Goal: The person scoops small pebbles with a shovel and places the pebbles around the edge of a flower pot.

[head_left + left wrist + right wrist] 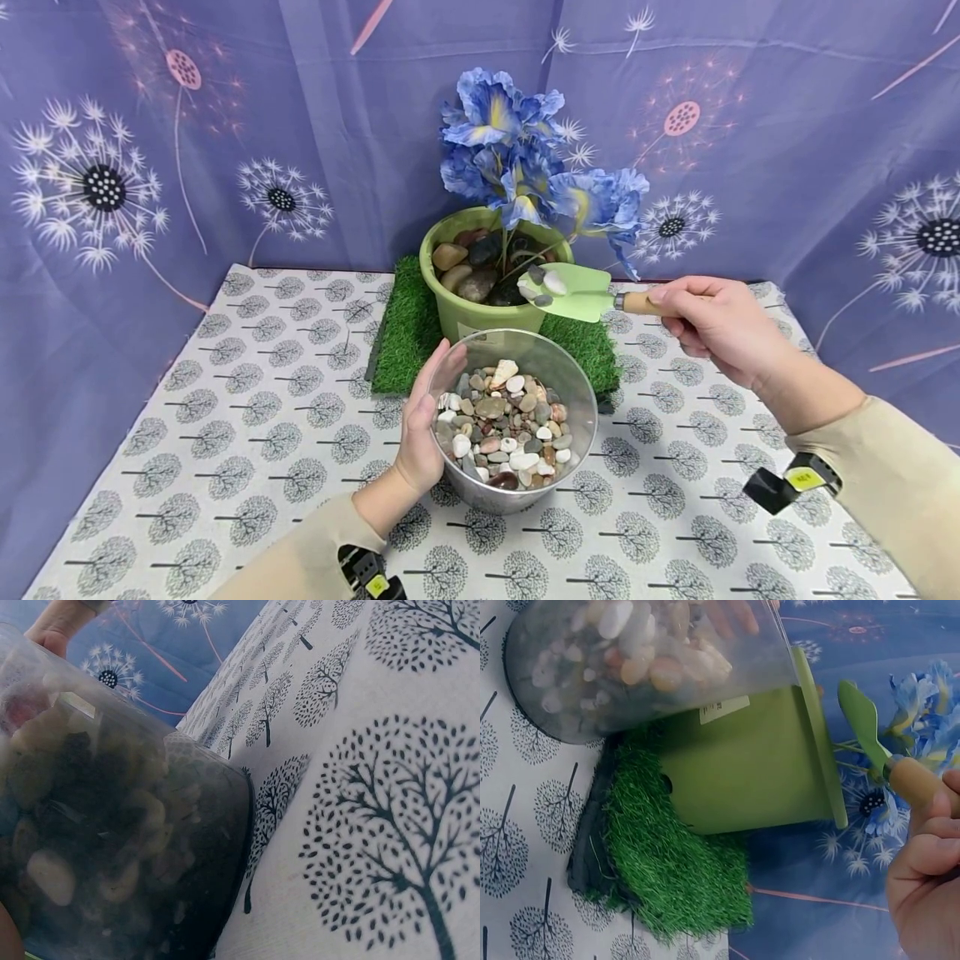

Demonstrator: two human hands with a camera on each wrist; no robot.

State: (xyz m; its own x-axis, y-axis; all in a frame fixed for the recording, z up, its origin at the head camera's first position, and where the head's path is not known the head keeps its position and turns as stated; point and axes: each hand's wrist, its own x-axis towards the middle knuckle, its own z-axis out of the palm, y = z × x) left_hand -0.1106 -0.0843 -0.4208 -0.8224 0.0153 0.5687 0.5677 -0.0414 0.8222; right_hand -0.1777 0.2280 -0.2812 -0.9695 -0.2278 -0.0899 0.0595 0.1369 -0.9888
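The right hand [712, 329] grips a trowel [581, 296] of pebbles [554, 282] over the green pot's [487, 315] four-o'clock rim, seemingly mid-transfer and needing a gentle tilt; the left hand [422, 429], fingers extended, touches the clear tub [498, 500] at nine o'clock.

tree-print tablecloth [285, 442]: bright, evenly lit, head view
pebbles [51, 877]: dim, blurred, my left-wrist view
clear tub [754, 669]: hazy, my right-wrist view

No readable text on the pot label [724, 709] or yellow stickers [804, 478]
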